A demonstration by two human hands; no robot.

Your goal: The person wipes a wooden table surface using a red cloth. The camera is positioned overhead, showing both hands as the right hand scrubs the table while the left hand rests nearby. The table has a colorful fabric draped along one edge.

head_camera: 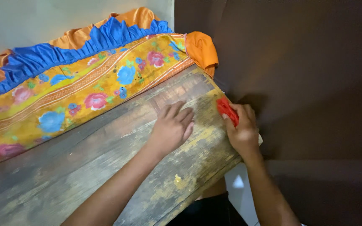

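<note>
A worn wooden board (84,167) with flaking yellow paint slants across the view. My left hand (171,129) lies flat on it, fingers together, palm down, holding nothing. My right hand (241,129) grips a small crumpled red cloth (227,110) and presses it against the board's right edge near the upper corner.
A yellow floral cushion (63,96) with a blue frill (76,48) and orange fabric (202,48) lies along the board's far side. A dark brown wall (306,71) fills the right. A pale floor tile (237,184) shows below the board's end.
</note>
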